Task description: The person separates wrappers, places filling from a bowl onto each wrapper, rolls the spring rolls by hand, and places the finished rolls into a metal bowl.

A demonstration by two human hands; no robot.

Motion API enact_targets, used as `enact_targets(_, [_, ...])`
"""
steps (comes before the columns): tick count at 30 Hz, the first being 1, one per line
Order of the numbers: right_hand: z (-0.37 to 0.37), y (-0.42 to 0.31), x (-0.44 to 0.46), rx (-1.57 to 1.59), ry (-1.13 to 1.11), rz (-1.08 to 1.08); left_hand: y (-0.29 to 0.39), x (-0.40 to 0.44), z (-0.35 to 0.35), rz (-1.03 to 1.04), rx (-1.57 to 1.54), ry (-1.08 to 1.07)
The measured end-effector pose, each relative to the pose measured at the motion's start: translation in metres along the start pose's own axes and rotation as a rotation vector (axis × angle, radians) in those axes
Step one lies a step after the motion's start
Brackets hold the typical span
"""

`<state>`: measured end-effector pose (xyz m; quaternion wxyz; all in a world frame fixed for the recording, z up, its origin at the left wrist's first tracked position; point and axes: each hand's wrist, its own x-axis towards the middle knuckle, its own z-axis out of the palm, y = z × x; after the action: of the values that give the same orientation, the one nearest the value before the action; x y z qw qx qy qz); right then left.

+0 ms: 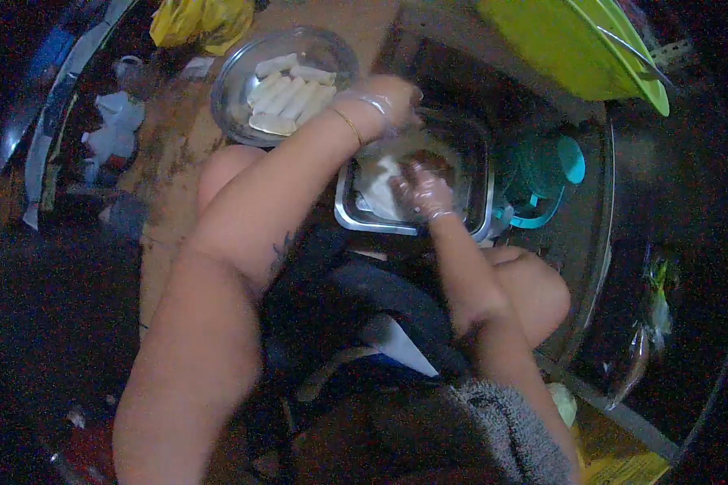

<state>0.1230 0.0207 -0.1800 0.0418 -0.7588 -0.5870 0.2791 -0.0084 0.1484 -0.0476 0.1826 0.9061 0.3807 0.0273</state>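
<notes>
Head view: two hands in thin, clear plastic gloves at a rectangular metal tray (384, 228), which lies between the bent knees of a seated person. The right hand (423, 190) reaches down into the tray beside a flat white sheet (378, 191), its fingers slightly apart; blur hides whether they close on anything. The left hand (390, 101), fingers curled, is raised near the tray's far left corner; whether it grips something cannot be told. A gold-coloured bracelet (349, 127) encircles the left wrist. Left of the tray, a round bowl (233, 101) contains pale cylindrical rolls (293, 95), most side by side, on a brown surface (174, 166). Beyond the bowl lies a yellow plastic bag (198, 23). Right of the tray stands a teal plastic container (534, 174); above it, at upper right, a large lime-green basin (574, 48) leans tilted. Far right: a clear plastic package with green contents (660, 295).
</notes>
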Motion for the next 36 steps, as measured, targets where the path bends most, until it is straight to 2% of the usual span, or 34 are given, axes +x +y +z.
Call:
enact_targets(2, [0.003,0.043,0.025,0.009,-0.046,0.259,0.006,0.011,0.017,-0.029,0.041,-0.034])
enact_targets(4, [-0.007,0.079,0.037,0.029,-0.014,0.327,0.02,0.014,0.031,-0.054,0.062,-0.067])
enact_targets(9, [-0.026,0.096,0.03,0.052,0.098,0.167,0.058,-0.013,0.036,-0.187,0.07,-0.168])
enact_targets(12, [-0.03,0.092,0.022,0.037,0.126,0.136,0.054,-0.03,0.054,-0.278,0.007,-0.178])
enact_targets(15, [-0.034,0.088,0.011,0.031,0.117,0.124,0.068,-0.04,0.067,-0.226,0.101,-0.345])
enact_targets(18, [-0.037,0.082,-0.003,0.031,0.081,0.129,0.077,-0.061,0.057,-0.1,0.052,-0.261])
enact_targets(22, [-0.048,0.068,-0.016,0.097,-0.05,0.126,0.081,-0.069,0.022,-0.286,0.024,-0.296])
enact_targets(23, [-0.051,0.064,-0.018,0.134,-0.096,0.12,0.066,-0.066,0.03,-0.239,0.044,-0.221])
enact_targets(26, [-0.061,0.047,-0.03,0.342,-0.213,0.095,0.053,-0.076,0.018,-0.274,-0.088,-0.162])
enact_targets(27, [-0.065,0.04,-0.033,0.453,-0.242,0.091,0.043,-0.072,0.023,-0.22,-0.06,-0.228])
enact_targets(30, [-0.075,0.019,-0.039,0.834,-0.298,0.093,0.041,-0.071,0.041,-0.203,-0.411,-0.149])
enact_targets(32, [-0.077,0.011,-0.037,1.038,-0.325,0.124,0.027,-0.062,0.066,-0.29,-0.645,-0.18])
enact_targets(35, [-0.085,-0.006,-0.046,1.572,-0.678,-0.109,0.016,-0.065,0.079,-0.429,-0.979,-0.183])
enact_targets(36, [-0.086,-0.002,-0.046,1.555,-0.65,-0.111,0.031,-0.077,0.058,-0.452,-1.033,-0.172])
